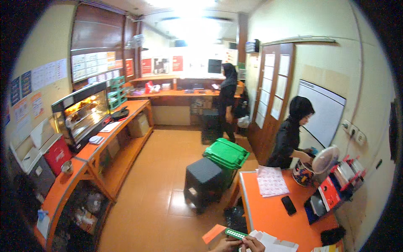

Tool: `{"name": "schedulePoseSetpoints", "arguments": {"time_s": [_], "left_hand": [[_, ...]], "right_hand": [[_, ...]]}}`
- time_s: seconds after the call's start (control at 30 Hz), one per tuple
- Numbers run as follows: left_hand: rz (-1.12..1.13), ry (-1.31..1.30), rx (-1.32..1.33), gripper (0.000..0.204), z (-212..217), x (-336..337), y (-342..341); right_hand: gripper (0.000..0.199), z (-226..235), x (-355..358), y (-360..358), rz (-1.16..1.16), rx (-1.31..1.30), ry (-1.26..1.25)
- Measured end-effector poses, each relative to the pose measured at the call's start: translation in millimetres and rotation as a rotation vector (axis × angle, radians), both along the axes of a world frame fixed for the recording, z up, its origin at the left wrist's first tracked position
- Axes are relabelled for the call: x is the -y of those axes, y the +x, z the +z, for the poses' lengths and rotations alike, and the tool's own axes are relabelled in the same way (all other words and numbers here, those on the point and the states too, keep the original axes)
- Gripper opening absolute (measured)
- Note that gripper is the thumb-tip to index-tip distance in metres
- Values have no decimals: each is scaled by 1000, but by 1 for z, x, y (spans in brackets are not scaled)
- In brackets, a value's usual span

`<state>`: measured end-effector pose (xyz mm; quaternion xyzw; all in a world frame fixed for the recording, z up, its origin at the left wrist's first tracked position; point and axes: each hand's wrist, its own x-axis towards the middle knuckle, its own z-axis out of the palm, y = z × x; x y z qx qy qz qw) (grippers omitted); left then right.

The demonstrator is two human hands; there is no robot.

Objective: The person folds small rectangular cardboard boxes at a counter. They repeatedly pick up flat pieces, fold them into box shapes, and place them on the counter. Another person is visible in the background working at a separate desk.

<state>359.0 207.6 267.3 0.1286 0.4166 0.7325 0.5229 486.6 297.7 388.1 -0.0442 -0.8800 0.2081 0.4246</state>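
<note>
Low in the view, a green strip with rows of white dots [236, 233] lies between my two hands. My right hand [254, 243] is closed on its right end, thumb and fingers pinching it. Just below the strip, my left hand [228, 245] is closed against its underside, its fingers partly cut off by the lower edge. A flat orange piece [213, 233] sticks out to the left of the strip; how it is held is hidden. White sheets of paper [273, 242] fan out on the table beside my right hand.
An orange table [268, 210] at right bears a black phone [289, 205], patterned paper [272, 181] and a bucket [303, 174], where a person in black reaches in. A green-lidded bin [226, 153] and black stool [204, 176] stand mid-floor. Left: a long counter [94, 151] with a lit display case [86, 111].
</note>
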Motion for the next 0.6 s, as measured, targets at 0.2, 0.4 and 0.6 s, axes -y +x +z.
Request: {"name": "schedulePoseSetpoints", "arguments": {"time_s": [0.2, 0.4, 0.6], "left_hand": [[39, 31, 16, 26, 38, -17, 7], [10, -216, -96, 40, 47, -11, -8], [-2, 364, 634, 35, 62, -3, -48]], "right_hand": [[39, 10, -40, 12, -40, 20, 431], [42, -14, -12, -12, -50, -88, -67], [28, -9, -6, -14, -293, -156, -283]]}}
